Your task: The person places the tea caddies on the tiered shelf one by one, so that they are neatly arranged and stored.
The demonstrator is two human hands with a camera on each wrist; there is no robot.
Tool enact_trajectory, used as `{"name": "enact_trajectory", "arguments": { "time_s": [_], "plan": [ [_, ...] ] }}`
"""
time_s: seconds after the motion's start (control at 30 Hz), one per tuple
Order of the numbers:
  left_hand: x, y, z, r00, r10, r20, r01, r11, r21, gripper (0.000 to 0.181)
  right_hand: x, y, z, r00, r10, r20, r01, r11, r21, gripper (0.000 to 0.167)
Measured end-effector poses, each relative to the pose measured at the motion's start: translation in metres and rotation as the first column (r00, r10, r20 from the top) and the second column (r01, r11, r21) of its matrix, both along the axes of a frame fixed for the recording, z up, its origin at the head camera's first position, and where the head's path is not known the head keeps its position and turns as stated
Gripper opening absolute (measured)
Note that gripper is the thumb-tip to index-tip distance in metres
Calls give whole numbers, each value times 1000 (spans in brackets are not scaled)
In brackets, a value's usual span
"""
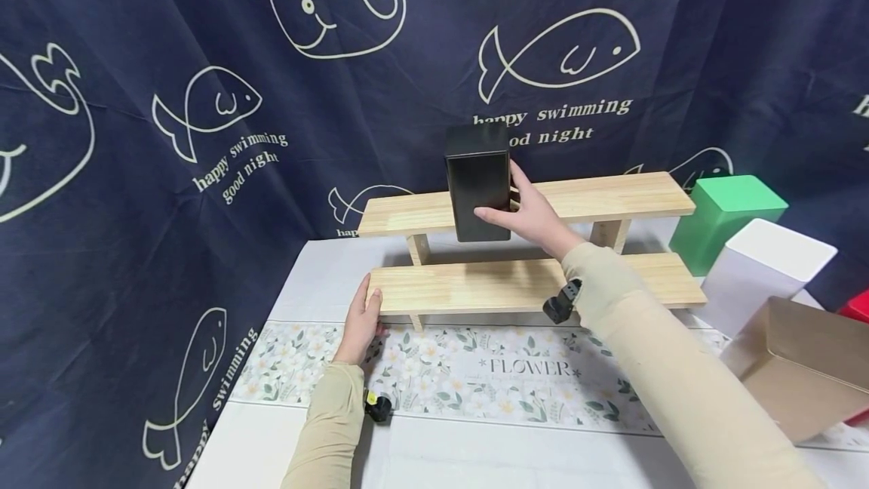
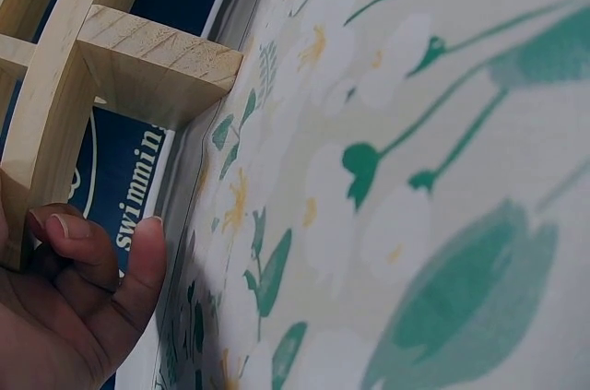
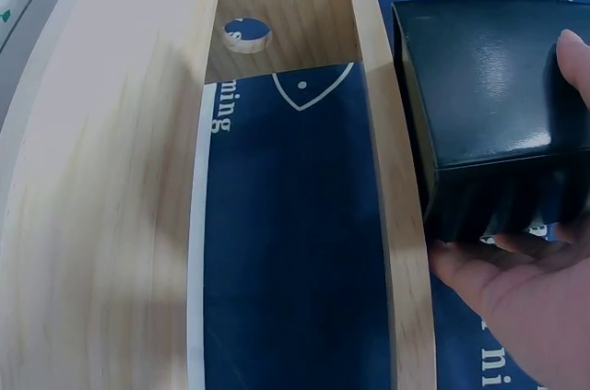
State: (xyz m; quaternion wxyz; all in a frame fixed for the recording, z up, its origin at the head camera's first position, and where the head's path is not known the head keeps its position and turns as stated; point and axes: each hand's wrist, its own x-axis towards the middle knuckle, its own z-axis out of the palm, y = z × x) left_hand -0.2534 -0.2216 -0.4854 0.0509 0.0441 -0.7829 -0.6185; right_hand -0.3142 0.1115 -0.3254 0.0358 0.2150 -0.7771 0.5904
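A black box (image 1: 480,191) is upright at the upper shelf (image 1: 611,198) in the head view, its lower end in front of that shelf's edge. My right hand (image 1: 532,213) grips the box from its right side; in the right wrist view the hand (image 3: 525,284) has its thumb on one face of the box (image 3: 498,86) and fingers on another. My left hand (image 1: 363,315) holds the left end of the lower shelf (image 1: 468,285). Seen from the left wrist, that hand (image 2: 83,289) has its fingers curled at the wooden edge (image 2: 55,123).
On the right stand a green box (image 1: 726,221), a white box (image 1: 767,270) and an open brown box (image 1: 808,361), with a red one (image 1: 861,306) behind at the frame edge. A floral cloth strip (image 1: 434,379) crosses the table; a dark blue curtain (image 1: 407,112) hangs behind.
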Motion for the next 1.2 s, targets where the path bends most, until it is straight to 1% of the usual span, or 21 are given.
{"name": "enact_trajectory", "arguments": {
  "time_s": [0.2,0.3,0.4,0.5,0.63,0.73,0.83,0.93,1.1,1.2],
  "plan": [
    [0,1,0,1000,9,18,-9,1000,-1,57,-3,-3,-5,1000,18,-22,-18,1000,-20,94],
    [0,1,-1,1000,4,18,-4,1000,-2,58,-4,-6,-7,999,14,-44,-14,1000,-10,92],
    [0,1,-1,1000,1,13,-1,1000,-6,58,-5,-9,-9,997,-6,-76,8,999,35,93],
    [1,1,-1,1000,5,14,-5,1000,-10,58,-5,-12,-11,994,-43,-103,54,992,111,95],
    [1,1,0,1000,7,13,-7,1000,-14,56,-4,-16,-12,989,-85,-122,110,969,223,100],
    [1,2,1,1000,7,13,-7,1000,-23,56,-4,-19,-12,989,-98,-110,126,952,279,101],
    [1,2,1,1000,7,20,-6,999,-35,57,-4,-22,-12,991,-105,-85,126,944,306,101],
    [1,2,1,1000,11,28,-10,999,-37,58,-3,-25,-12,991,-112,-77,131,938,320,101],
    [1,2,0,999,16,31,-15,999,-31,57,-4,-30,-13,987,-133,-89,155,931,329,99],
    [0,0,0,999,9,32,-8,1000,-29,57,-5,-32,-14,985,-144,-97,168,929,330,99]
  ]
}}
